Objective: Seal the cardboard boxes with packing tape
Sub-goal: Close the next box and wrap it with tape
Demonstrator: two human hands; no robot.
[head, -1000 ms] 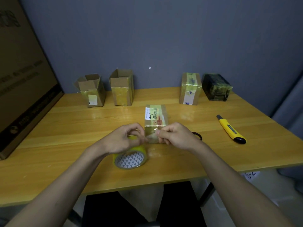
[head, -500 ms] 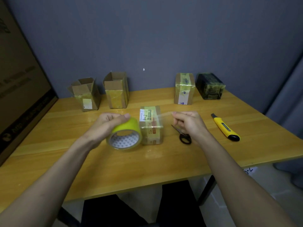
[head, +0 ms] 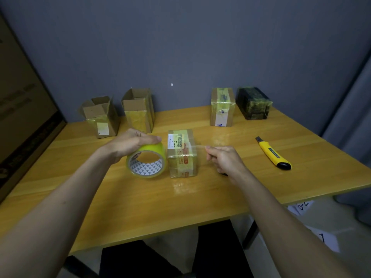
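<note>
A closed cardboard box (head: 181, 153) stands mid-surface (head: 140, 201). The tape roll (head: 146, 162) is gripped from above by the left hand (head: 133, 142), just left of the box; the free tape end is pinched by the right hand (head: 222, 159), and a clear strip (head: 197, 146), faint in this view, is stretched over the box top. The strip should be kept taut, centred on the seam, then lowered and pressed flat. Compared with half a second earlier, the scissors are now hidden behind the right hand.
</note>
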